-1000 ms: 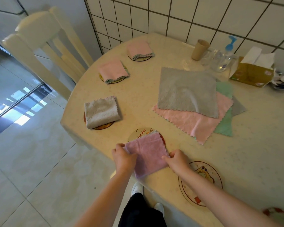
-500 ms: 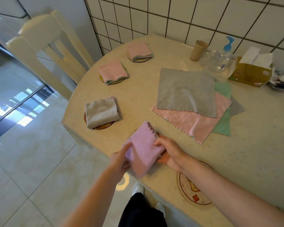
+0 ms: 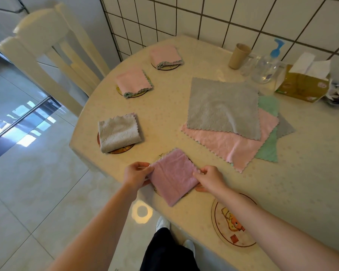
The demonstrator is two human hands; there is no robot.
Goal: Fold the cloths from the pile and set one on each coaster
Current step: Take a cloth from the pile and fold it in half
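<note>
A: We see both hands pinching a folded mauve cloth [image 3: 173, 176] at the near edge of the cream table [image 3: 301, 173]. The left hand [image 3: 136, 174] grips its left side with curled fingers; the right hand [image 3: 209, 178] grips its right side the same way.

B: And beneath it we make out slivers of a coaster [image 3: 161, 154], almost wholly covered by the cloth between the hands.

A: Just behind the right wrist lies a bare cartoon coaster [image 3: 232, 234], the forearm crossing its upper rim.

B: Beyond the left hand we count three coasters, each carrying a cloth: a folded grey cloth [image 3: 118, 133] nearest, a folded pink cloth [image 3: 133, 81] farther out, and another pink cloth [image 3: 165, 55] farthest.

A: Ahead of the right hand sits the pile [image 3: 233, 122], still unfolded: a grey cloth on top, pink beneath, green and more grey showing at the edges.

B: As for containers, far beyond the right hand we note a tan cup [image 3: 239, 55] whose contents we cannot see, a clear pump bottle [image 3: 266, 68] with a blue head, and a tissue box [image 3: 303, 85] with a tissue standing out of it.

A: A pale chair [image 3: 47, 47] stands off beyond the left hand.
</note>
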